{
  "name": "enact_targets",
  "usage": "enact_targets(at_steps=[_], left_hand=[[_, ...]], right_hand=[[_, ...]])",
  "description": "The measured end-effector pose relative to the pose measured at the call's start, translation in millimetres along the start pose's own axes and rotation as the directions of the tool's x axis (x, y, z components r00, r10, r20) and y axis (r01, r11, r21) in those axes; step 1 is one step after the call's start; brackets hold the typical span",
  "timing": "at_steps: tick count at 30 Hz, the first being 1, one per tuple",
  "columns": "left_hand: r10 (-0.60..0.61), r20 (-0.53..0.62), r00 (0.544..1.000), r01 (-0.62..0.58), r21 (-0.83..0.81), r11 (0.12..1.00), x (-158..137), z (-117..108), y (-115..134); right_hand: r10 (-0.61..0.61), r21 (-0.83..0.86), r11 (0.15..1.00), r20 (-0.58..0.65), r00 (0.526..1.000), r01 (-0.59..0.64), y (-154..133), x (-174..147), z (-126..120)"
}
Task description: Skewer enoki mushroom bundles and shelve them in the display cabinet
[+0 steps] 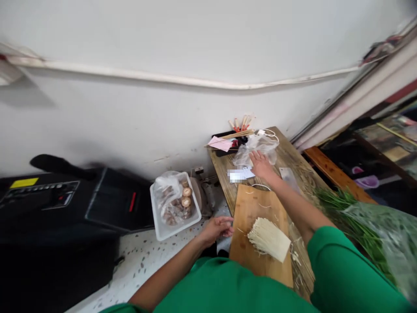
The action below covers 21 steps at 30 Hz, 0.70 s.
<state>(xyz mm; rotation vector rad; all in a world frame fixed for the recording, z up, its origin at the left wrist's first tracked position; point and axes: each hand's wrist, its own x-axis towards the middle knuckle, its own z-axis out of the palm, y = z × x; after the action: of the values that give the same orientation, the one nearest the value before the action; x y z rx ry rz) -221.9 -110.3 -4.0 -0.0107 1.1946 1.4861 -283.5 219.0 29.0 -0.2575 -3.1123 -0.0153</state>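
Observation:
My right hand (260, 166) reaches out over the wooden table, its fingers spread on a crumpled clear plastic bag (265, 145). I cannot see any grip on the bag. Just below that hand lies a small white-blue card (241, 174), partly blurred. My left hand (219, 229) is at the left edge of a wooden cutting board (243, 256), fingers loosely extended and nothing in them. On the board rests a pale bundle of thin strands (269, 239), looking like enoki mushrooms, with a few loose strands around it.
A white basket (159, 234) of shiitake mushrooms (186, 196) and plastic stands left of the table. Behind the bag sits a black tray (224, 152) with skewers (239, 135). Green stalks (355, 226) in plastic lie at right. A black machine (107, 195) stands left.

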Motion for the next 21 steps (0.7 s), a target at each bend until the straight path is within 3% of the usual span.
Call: enact_targets(at_steps=[3,6,9,12,15,18,19,21], left_hand=[[0.001,-0.009,1.0,0.0,0.046,0.999,-18.2,-16.4,0.1],[0.011,-0.063,0.998,-0.005,0.091,0.996,-29.7,-34.7,-2.0],[0.022,-0.103,0.994,-0.002,0.185,0.983,-26.3,-48.1,0.5],[0.06,-0.126,0.99,-0.008,0.382,0.924,-3.9,-47.7,20.6],[0.218,-0.11,0.97,-0.125,0.542,0.831,27.0,-22.7,62.8],[0.513,-0.004,0.858,-0.395,0.634,0.665,60.0,27.3,110.9],[0.552,0.056,0.832,-0.455,0.637,0.622,72.9,47.3,123.6],[0.509,0.248,0.824,-0.516,0.699,0.496,104.0,87.7,139.1]], right_hand=[[-0.048,-0.077,0.996,0.071,0.996,0.053,-5.6,26.3,16.8],[-0.074,-0.108,0.99,0.144,0.987,0.09,-0.9,26.4,23.1],[-0.128,-0.128,0.98,0.196,0.972,0.155,11.9,7.6,13.2],[-0.156,-0.151,0.97,0.199,0.967,0.188,23.3,-27.8,-4.5],[-0.155,-0.158,0.97,0.189,0.97,0.186,24.7,-74.5,-15.0],[-0.146,-0.123,0.978,0.183,0.972,0.171,15.9,-119.7,-12.0],[-0.142,-0.102,0.981,0.181,0.973,0.163,11.7,-131.8,-8.8],[-0.119,-0.057,0.99,0.175,0.977,0.131,2.7,-150.0,-1.1]])
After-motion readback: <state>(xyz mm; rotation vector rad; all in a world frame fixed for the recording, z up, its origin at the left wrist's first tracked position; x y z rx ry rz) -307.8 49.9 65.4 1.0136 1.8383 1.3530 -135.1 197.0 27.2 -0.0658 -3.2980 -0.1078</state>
